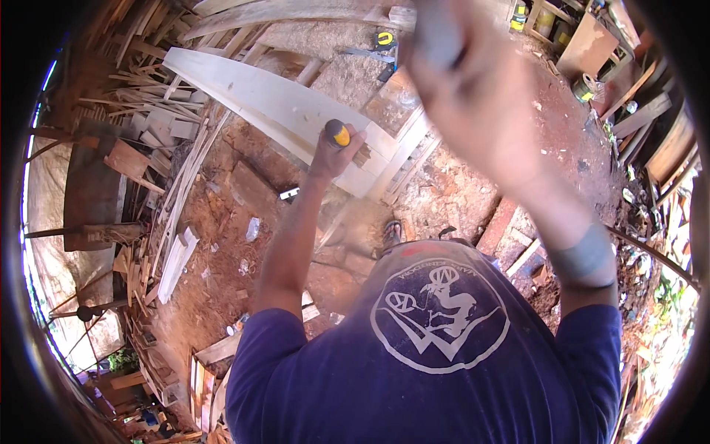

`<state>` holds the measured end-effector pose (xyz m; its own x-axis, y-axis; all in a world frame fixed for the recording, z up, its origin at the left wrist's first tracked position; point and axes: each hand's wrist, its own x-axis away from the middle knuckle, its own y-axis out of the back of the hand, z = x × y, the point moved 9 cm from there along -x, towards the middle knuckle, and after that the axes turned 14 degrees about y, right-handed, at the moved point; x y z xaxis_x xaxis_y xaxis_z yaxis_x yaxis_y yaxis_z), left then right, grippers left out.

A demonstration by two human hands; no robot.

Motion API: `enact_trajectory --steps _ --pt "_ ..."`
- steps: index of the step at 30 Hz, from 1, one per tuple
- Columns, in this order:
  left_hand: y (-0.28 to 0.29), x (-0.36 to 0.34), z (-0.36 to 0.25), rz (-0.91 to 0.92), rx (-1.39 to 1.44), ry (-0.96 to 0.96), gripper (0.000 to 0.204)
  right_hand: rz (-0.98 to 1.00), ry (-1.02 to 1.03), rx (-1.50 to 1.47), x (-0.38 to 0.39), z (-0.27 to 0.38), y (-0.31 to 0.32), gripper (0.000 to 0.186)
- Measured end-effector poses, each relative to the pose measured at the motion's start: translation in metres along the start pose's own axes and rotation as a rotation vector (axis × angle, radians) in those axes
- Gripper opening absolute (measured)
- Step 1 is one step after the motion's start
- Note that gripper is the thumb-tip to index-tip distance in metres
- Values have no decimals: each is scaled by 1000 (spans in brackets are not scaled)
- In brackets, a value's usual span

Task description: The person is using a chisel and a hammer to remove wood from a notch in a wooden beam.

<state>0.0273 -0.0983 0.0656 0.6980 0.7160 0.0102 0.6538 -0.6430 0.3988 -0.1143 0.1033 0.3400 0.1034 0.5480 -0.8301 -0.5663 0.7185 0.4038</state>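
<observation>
My left hand (336, 154) is wrapped round the yellow and black handle of a chisel (339, 134), held upright over the near right end of a pale wooden board (259, 92). Its blade is hidden below the hand. Small wood chips (362, 155) lie on the board beside it. Raised high at the upper right, close to the camera, my right hand (481, 96) is closed round a dark grey tool (438, 33). Motion smears this tool, so its exact kind does not show.
Beyond the board lie a yellow and black tape measure (384, 40) and a hand saw (370, 55). Wood offcuts (159, 111) are heaped at the left, with long thin strips (188, 174) nearby. Boards lean at the right (588, 48). My sandalled foot (392, 231) stands on the dusty ground.
</observation>
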Motion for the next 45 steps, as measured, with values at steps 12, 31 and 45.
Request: enact_trajectory --steps 12,31,45 --pt "6 -2 12 58 57 38 32 -101 61 95 -23 3 19 20" --pt "29 56 26 -162 202 24 25 278 -840 139 193 -116 26 27" --pt "-3 -9 10 103 123 115 37 335 -664 43 172 -105 -16 19"
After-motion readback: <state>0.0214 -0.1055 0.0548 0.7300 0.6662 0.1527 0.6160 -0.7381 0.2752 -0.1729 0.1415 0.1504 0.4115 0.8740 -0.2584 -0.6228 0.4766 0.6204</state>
